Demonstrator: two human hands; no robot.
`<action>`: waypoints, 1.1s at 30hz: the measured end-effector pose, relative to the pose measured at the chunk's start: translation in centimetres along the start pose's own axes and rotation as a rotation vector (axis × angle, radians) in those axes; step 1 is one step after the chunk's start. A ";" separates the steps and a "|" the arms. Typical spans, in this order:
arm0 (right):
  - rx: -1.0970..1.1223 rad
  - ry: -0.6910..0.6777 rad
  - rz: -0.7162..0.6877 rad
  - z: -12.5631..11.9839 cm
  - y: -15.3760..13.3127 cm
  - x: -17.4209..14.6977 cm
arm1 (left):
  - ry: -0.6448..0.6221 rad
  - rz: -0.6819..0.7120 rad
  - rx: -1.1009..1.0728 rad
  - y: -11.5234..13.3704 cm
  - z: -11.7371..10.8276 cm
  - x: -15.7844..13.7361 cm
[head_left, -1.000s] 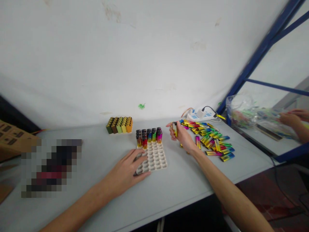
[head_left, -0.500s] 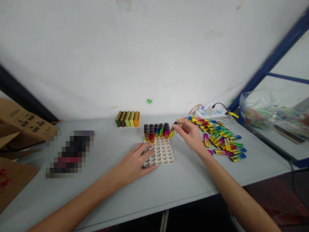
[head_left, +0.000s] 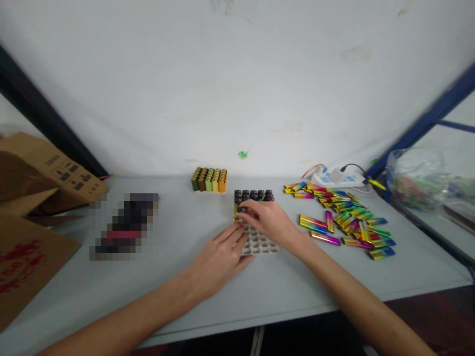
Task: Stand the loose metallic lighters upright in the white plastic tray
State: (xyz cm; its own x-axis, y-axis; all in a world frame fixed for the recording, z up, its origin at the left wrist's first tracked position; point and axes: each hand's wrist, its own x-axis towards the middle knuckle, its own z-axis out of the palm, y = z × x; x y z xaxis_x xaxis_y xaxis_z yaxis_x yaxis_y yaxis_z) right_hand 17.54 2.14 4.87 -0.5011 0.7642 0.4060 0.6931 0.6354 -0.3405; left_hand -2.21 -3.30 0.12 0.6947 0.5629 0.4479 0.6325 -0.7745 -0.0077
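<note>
A white tray with rows of small holes [head_left: 264, 245] lies on the table in front of me, its far rows filled with upright lighters [head_left: 254, 194] with black tops. My left hand [head_left: 220, 252] holds the tray at its near left corner, fingers over the left side and thumb along the front edge. Above the tray, my right hand [head_left: 267, 221] pinches a lighter [head_left: 242, 209] by its black top, near the left end of the filled rows. This hand covers part of the tray and several lighters. Whether the held lighter's lower end is in a hole cannot be made out.
Shiny multicoloured lighters [head_left: 345, 217] lie scattered on the right of the table [head_left: 178, 217]. A block of upright lighters [head_left: 210, 180] stands near the wall. A power strip [head_left: 337, 176] lies at the back right, cardboard boxes [head_left: 55, 173] at the left, beside a blurred-out object [head_left: 126, 225].
My right hand has moved left with the lighter, from beside the tray's right side to over its left part. My left hand stays at the tray. The whole view has shifted slightly.
</note>
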 end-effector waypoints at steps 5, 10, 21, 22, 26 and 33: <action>-0.133 -0.153 0.046 -0.7 -1.2 1.2 | -0.030 -0.035 -0.003 0.6 -0.4 0.1; -0.233 -0.196 0.112 -0.5 -2.0 1.8 | -0.042 -0.062 -0.023 0.7 -0.7 0.1; -0.077 0.366 0.159 -3.8 2.6 -2.5 | -0.054 -0.072 -0.066 -0.1 -1.0 0.0; -0.096 0.411 0.223 -4.7 4.0 -3.4 | -0.052 -0.066 -0.066 -0.3 -0.9 0.0; -0.245 0.335 0.495 -8.1 10.5 -7.5 | -0.052 -0.056 -0.076 -0.9 -0.5 -0.1; -0.531 0.066 0.482 -9.8 18.0 -8.5 | -0.044 -0.042 -0.124 -1.7 -0.4 0.1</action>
State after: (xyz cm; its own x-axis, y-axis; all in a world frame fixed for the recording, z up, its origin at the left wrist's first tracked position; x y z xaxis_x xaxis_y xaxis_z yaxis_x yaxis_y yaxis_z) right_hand 39.32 6.00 3.60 -0.0549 0.9271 0.3709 0.9961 0.0765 -0.0437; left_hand -3.36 -2.02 0.53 0.6847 0.6051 0.4062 0.6155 -0.7786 0.1222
